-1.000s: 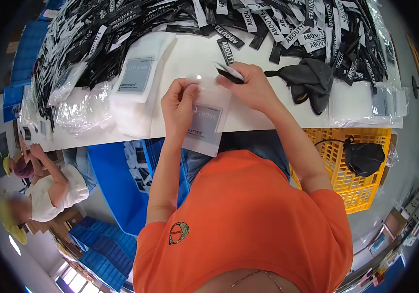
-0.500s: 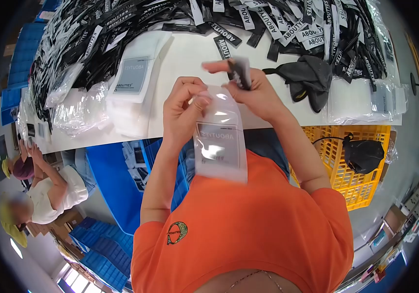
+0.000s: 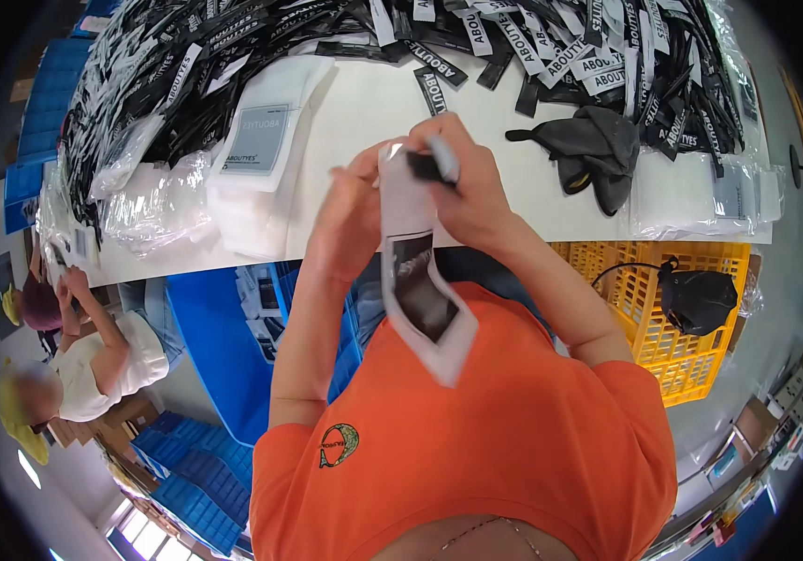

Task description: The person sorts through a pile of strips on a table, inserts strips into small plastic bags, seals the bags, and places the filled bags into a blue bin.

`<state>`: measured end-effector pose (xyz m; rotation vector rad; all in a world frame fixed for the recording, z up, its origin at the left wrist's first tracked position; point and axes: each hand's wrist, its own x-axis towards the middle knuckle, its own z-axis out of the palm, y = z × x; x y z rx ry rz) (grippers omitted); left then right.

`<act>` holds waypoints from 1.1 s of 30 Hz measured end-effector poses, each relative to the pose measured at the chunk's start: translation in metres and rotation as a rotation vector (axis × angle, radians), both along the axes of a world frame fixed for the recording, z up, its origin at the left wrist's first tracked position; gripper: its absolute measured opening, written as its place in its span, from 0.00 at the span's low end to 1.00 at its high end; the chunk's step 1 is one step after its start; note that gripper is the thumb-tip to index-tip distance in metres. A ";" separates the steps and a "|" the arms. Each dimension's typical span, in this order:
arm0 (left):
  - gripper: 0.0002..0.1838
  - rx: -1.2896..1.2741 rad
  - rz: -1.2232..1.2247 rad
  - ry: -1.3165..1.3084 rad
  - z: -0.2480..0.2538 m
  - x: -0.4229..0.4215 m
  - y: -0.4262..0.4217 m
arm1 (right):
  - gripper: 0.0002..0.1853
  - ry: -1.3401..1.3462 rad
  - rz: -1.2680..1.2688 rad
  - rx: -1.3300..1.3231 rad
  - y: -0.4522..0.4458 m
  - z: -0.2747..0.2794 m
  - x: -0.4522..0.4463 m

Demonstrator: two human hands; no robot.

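Note:
A clear plastic bag with a dark printed panel (image 3: 409,210) hangs from my hands in front of my chest, twisted and slightly blurred. My left hand (image 3: 345,210) is closed on the bag's upper left edge. My right hand (image 3: 471,182) is closed around a folded black-and-white strip (image 3: 431,166), close against the top of the bag. Whether the strip's end is inside the bag I cannot tell. Beyond my hands, a pile of black and white lettered strips (image 3: 542,56) covers the back of the table. To the left lies a stack of printed plastic bags (image 3: 256,140).
A dark grey cloth item (image 3: 593,154) lies to the right on the white table (image 3: 354,103). Below the edge are a blue bin (image 3: 205,346) and a yellow crate (image 3: 640,351) with a black pouch (image 3: 698,299). Two other people work at the far left.
The bag has turned from facing flat to twisted and narrow. My right hand, with the strip, has come in left and down to the bag's top.

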<state>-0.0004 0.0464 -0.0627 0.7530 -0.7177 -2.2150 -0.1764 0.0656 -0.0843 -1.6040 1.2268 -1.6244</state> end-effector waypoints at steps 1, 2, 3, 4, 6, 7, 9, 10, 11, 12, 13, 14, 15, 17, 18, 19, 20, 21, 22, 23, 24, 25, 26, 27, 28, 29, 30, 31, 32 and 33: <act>0.31 -0.042 -0.075 -0.116 0.002 0.003 0.002 | 0.21 0.126 0.068 0.020 0.003 0.002 -0.003; 0.33 -0.088 -0.156 -0.231 0.004 0.006 0.004 | 0.21 0.149 0.110 0.004 0.003 0.003 -0.005; 0.35 -0.135 -0.241 -0.338 0.008 0.008 0.005 | 0.21 0.172 0.149 -0.011 0.002 0.006 -0.007; 0.33 -0.235 -0.327 -0.384 0.014 0.013 0.002 | 0.22 0.195 0.186 -0.024 0.002 0.010 -0.009; 0.34 -0.637 -0.246 -0.794 0.036 0.014 0.004 | 0.21 0.392 0.032 0.051 0.004 0.020 -0.027; 0.34 -0.839 -0.196 -0.995 0.045 0.014 0.006 | 0.20 0.520 0.038 0.066 0.001 0.019 -0.041; 0.35 -1.086 -0.181 -1.157 0.049 0.016 0.012 | 0.19 0.767 0.048 0.079 0.000 0.019 -0.057; 0.36 -1.218 -0.169 -1.235 0.050 0.016 0.013 | 0.18 0.886 0.044 0.071 -0.001 0.021 -0.061; 0.37 -1.265 -0.173 -1.262 0.049 0.014 0.012 | 0.17 1.006 0.038 0.063 -0.003 0.023 -0.063; 0.38 -1.312 -0.179 -1.287 0.047 0.010 0.012 | 0.17 1.029 0.006 0.002 -0.003 0.026 -0.061; 0.39 -1.359 -0.189 -1.310 0.044 0.007 0.012 | 0.17 1.050 -0.028 -0.055 -0.003 0.029 -0.056; 0.40 -1.391 -0.179 -1.315 0.040 0.003 0.013 | 0.17 1.071 -0.060 -0.111 -0.001 0.032 -0.048; 0.41 -1.424 -0.166 -1.321 0.034 -0.001 0.013 | 0.10 1.069 -0.038 -0.079 0.003 0.035 -0.038; 0.42 -1.431 -0.125 -1.327 0.025 -0.006 0.013 | 0.13 0.703 0.110 -0.108 0.004 0.031 -0.026; 0.42 -1.405 -0.101 -1.324 0.020 -0.006 0.013 | 0.15 0.517 0.183 -0.120 0.004 0.029 -0.023; 0.43 -1.379 -0.074 -1.323 0.018 -0.007 0.012 | 0.19 0.285 0.216 -0.057 0.004 0.034 -0.027; 0.44 -1.402 -0.032 -1.335 0.017 -0.007 0.011 | 0.18 0.259 0.193 -0.008 0.005 0.036 -0.037; 0.45 -1.423 0.007 -1.347 0.016 -0.007 0.011 | 0.17 0.233 0.170 0.044 0.008 0.036 -0.049; 0.46 -1.445 0.046 -1.357 0.016 -0.008 0.012 | 0.17 0.208 0.144 0.096 0.010 0.037 -0.056; 0.48 -1.462 0.071 -1.379 0.015 -0.011 0.013 | 0.16 0.208 0.160 0.130 0.013 0.036 -0.052; 0.50 -1.481 0.092 -1.397 0.014 -0.016 0.014 | 0.15 0.210 0.174 0.116 0.016 0.032 -0.045; 0.51 -1.502 0.111 -1.412 0.014 -0.020 0.015 | 0.15 0.213 0.184 0.103 0.019 0.025 -0.037; 0.47 -1.402 0.109 -1.320 0.018 -0.022 0.014 | 0.15 0.217 0.195 0.089 0.021 0.021 -0.034; 0.42 -1.299 0.106 -1.231 0.027 -0.025 0.015 | 0.13 0.251 0.191 0.111 0.021 0.022 -0.037; 0.36 -1.144 0.089 -1.121 0.028 -0.023 0.014 | 0.12 0.163 0.185 0.162 0.019 0.023 -0.041; 0.30 -0.987 0.087 -1.017 0.028 -0.021 0.013 | 0.11 0.073 0.181 0.212 0.016 0.023 -0.046; 0.22 -0.783 0.071 -0.888 0.024 -0.010 0.007 | 0.10 -0.018 0.178 0.261 0.012 0.023 -0.048; 0.15 -0.580 0.058 -0.758 0.020 -0.004 0.004 | 0.09 -0.009 0.208 0.189 0.010 0.019 -0.048; 0.10 -0.595 0.102 -0.756 0.016 -0.002 0.004 | 0.10 0.053 0.272 0.261 0.011 0.021 -0.048; 0.07 -0.614 0.140 -0.750 0.014 -0.003 0.004 | 0.10 0.115 0.330 0.331 0.012 0.027 -0.049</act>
